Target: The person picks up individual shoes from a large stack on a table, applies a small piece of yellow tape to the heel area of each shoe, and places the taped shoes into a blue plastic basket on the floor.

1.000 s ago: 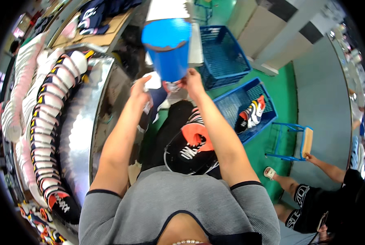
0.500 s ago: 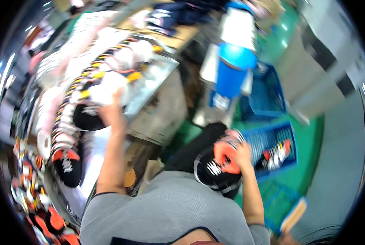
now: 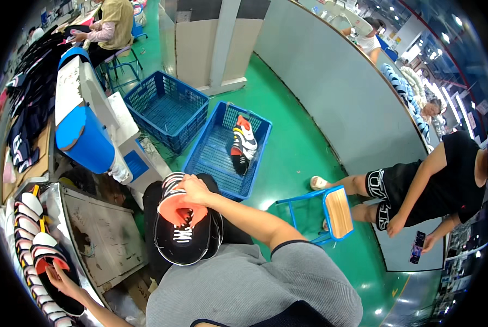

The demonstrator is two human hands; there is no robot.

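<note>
Black and coral, the shoe upper (image 3: 185,231) rests in our lap, our right hand (image 3: 194,189) clasping its top edge. Beside the upper, past the grey metal table (image 3: 105,231), our left hand (image 3: 64,279) grips another black upper (image 3: 61,291) in the row. Beyond the upper stands a blue crate (image 3: 200,158).

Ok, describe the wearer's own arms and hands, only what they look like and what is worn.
Both hands are bare: no gloves, rings or watch show on the right hand or the left hand. Both forearms are uncovered too. The person wears a grey short-sleeved shirt; its right sleeve ends above the elbow with a thin dark band at the hem. The left sleeve's edge is out of view.
</note>
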